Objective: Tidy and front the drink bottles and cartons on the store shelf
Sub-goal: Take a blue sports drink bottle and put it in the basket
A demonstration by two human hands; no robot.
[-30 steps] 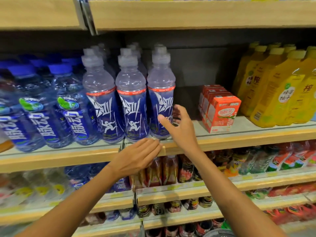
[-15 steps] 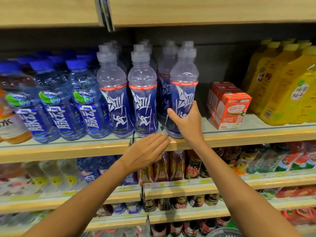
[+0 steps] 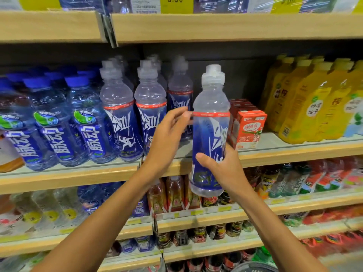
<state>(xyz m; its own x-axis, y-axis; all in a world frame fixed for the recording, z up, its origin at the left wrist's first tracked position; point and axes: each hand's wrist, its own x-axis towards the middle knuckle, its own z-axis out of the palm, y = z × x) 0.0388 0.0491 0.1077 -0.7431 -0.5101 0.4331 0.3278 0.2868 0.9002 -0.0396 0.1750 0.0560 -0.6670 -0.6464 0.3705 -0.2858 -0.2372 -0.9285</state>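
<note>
Right hand (image 3: pixel 223 169) gripped the sports-drink bottle (image 3: pixel 211 118) low on its body: thumb laid across the front, fingers (image 3: pixel 229 154) curled round behind. The bottle was off the shelf (image 3: pixel 78 178), held near upright in front of its pale wood-look edge, with the base hanging below that edge. It was clear smooth plastic with a domed shoulder, a stepped translucent cap, a thin red band and a glossy blue sleeve with jagged white print.

Left hand (image 3: pixel 167 142) was raised beside it, fingers (image 3: pixel 177 117) loosely extended and close together, tips touching the bottle's left side at the red band.

Left of those fingers, two matching bottles (image 3: pixel 118 118) stood at the shelf front. A third (image 3: pixel 179 91) stood further back, behind the fingertips. Further left were ribbed water bottles (image 3: pixel 84 122) with blue screw caps.

Just right of the right-hand fingers was a file of boxy red drink cartons (image 3: pixel 250 128), matte card with square corners. Beyond them stood opaque yellow bottles (image 3: pixel 302 107), flat-sided with yellow caps.
</note>
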